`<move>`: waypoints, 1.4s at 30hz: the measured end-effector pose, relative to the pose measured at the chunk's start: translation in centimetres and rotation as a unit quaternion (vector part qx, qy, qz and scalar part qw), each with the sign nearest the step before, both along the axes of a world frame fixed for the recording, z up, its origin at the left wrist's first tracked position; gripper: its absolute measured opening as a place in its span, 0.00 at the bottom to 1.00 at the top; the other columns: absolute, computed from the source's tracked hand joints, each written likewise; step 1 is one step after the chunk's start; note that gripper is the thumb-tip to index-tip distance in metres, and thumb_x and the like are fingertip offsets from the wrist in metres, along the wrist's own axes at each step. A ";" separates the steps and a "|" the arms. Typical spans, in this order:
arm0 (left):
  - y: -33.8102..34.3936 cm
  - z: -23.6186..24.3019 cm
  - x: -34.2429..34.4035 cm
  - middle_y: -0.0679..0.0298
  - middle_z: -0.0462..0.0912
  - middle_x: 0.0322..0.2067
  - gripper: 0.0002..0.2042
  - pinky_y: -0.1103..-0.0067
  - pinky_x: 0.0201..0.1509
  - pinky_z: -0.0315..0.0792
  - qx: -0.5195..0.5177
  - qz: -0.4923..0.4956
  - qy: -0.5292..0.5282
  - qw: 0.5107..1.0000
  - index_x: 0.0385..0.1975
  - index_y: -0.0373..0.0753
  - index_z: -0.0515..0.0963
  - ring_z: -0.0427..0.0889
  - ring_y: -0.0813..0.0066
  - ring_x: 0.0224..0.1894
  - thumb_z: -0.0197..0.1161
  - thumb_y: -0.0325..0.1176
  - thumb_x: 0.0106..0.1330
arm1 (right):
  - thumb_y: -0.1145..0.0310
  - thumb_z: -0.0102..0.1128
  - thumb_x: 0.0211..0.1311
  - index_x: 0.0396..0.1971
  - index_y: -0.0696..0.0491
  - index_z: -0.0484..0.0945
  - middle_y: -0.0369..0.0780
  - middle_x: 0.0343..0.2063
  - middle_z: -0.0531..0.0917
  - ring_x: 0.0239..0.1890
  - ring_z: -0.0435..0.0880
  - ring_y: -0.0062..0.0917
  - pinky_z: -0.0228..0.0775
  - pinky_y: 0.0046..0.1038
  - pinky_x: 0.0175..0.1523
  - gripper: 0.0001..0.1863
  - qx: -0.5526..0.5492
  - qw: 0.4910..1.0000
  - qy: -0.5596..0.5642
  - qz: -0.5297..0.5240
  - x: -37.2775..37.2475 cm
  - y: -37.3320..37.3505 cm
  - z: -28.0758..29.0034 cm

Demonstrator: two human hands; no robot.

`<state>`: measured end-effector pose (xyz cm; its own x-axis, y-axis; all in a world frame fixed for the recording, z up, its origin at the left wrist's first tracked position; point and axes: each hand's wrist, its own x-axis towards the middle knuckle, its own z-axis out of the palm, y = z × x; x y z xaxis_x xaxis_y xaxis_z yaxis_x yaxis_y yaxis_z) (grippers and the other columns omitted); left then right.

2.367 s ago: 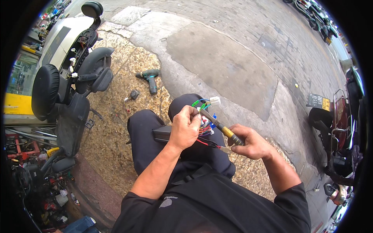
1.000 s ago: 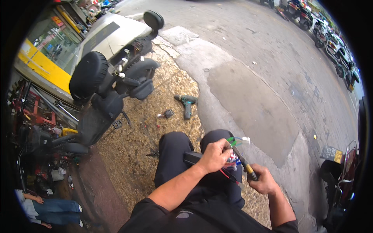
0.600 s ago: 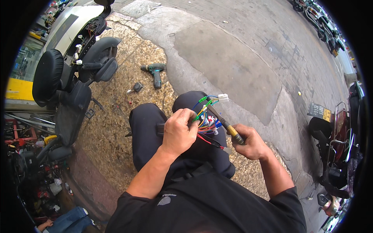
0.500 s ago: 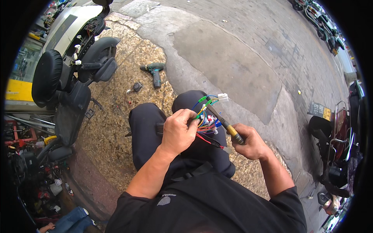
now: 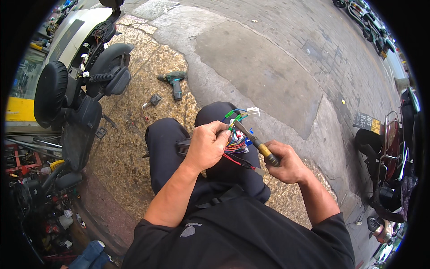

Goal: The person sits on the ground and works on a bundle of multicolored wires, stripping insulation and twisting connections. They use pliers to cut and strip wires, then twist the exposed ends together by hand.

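My left hand (image 5: 207,145) is closed, thumb and forefinger pinching a thin wire with a green sleeve (image 5: 231,127) above my lap. My right hand (image 5: 286,162) grips the yellow-and-black handle of a dark metal tool, apparently pliers (image 5: 256,142) seen edge-on. Their tip meets the wires just beyond my left fingertips. A white plug connector (image 5: 253,111) hangs out past the tip on blue and yellow wires. Below lies a bundle of coloured wires (image 5: 235,147) with small connectors. A dark finned box (image 5: 182,147) rests on my thigh, partly hidden behind my left hand.
A cordless drill (image 5: 175,84) and a small dark part (image 5: 155,99) lie on the pebbled ground ahead. At the left stands a partly dismantled scooter (image 5: 85,98) with loose connectors. A parked red scooter (image 5: 392,152) is at the right. Another person's jeans (image 5: 92,255) show at lower left.
The pliers' tip has shifted slightly in toward my left fingertips and the green-sleeved wire. The whole view has moved a little; both grips stay the same.
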<state>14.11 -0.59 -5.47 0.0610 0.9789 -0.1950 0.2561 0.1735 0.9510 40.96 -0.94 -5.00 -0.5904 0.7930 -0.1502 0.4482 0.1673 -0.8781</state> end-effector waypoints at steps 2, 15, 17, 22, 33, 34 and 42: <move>0.0 -0.2 0.1 0.65 0.85 0.28 0.06 0.82 0.36 0.73 -0.005 0.009 -0.023 1.000 0.39 0.27 0.82 0.78 0.85 0.31 0.63 0.24 0.69 | 0.82 0.57 0.45 0.30 0.61 0.76 0.47 0.37 0.80 0.36 0.80 0.41 0.72 0.35 0.42 0.09 0.011 1.000 -0.002 0.002 0.0 0.0 0.0; -0.5 -0.4 1.3 0.60 0.86 0.25 0.03 0.79 0.30 0.76 0.070 0.071 0.000 0.995 0.32 0.30 0.79 0.83 0.80 0.26 0.66 0.20 0.62 | 0.82 0.58 0.45 0.30 0.60 0.76 0.48 0.37 0.80 0.35 0.80 0.44 0.73 0.36 0.41 0.09 0.000 1.000 0.002 -0.002 -0.2 -0.1 0.1; -0.5 -0.5 1.4 0.59 0.85 0.24 0.03 0.78 0.30 0.75 0.091 0.075 0.021 0.993 0.32 0.31 0.78 0.83 0.77 0.25 0.66 0.20 0.61 | 0.82 0.58 0.44 0.30 0.60 0.76 0.48 0.38 0.81 0.36 0.80 0.44 0.73 0.36 0.41 0.09 0.007 1.000 -0.002 -0.003 -0.1 0.0 0.2; -0.5 -0.7 1.4 0.55 0.84 0.24 0.04 0.75 0.30 0.76 0.156 0.071 0.063 0.983 0.31 0.31 0.78 0.84 0.71 0.24 0.67 0.20 0.61 | 0.82 0.58 0.45 0.31 0.61 0.76 0.48 0.39 0.81 0.37 0.80 0.45 0.73 0.37 0.42 0.09 -0.003 1.000 -0.014 0.003 -0.1 0.0 0.1; 0.1 -1.0 0.2 0.60 0.87 0.28 0.04 0.77 0.30 0.76 0.005 0.022 -0.093 0.995 0.36 0.27 0.80 0.83 0.81 0.28 0.63 0.22 0.67 | 0.84 0.57 0.46 0.33 0.61 0.76 0.49 0.37 0.79 0.37 0.78 0.48 0.72 0.39 0.42 0.11 0.021 1.000 -0.003 0.012 -0.4 -0.3 0.0; 0.1 -1.0 0.2 0.61 0.88 0.29 0.04 0.77 0.30 0.76 -0.015 0.020 -0.090 0.996 0.36 0.27 0.80 0.83 0.81 0.28 0.63 0.22 0.67 | 0.84 0.58 0.46 0.33 0.61 0.76 0.49 0.37 0.79 0.36 0.78 0.48 0.72 0.38 0.42 0.11 0.019 1.000 -0.004 0.013 -0.4 -0.3 0.0; -0.5 -0.5 0.9 0.63 0.84 0.24 0.05 0.82 0.28 0.73 0.097 0.049 0.034 0.993 0.30 0.31 0.77 0.81 0.84 0.27 0.67 0.19 0.63 | 0.84 0.58 0.47 0.32 0.61 0.76 0.48 0.35 0.79 0.35 0.78 0.47 0.71 0.38 0.40 0.09 0.030 0.999 0.004 0.009 -0.5 -0.3 -0.2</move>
<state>14.98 -1.09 -5.99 -0.0428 0.9991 -0.0016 0.3120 0.0149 0.9500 40.49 -1.24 -5.19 -0.6061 0.7895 -0.0967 0.4367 0.2287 -0.8700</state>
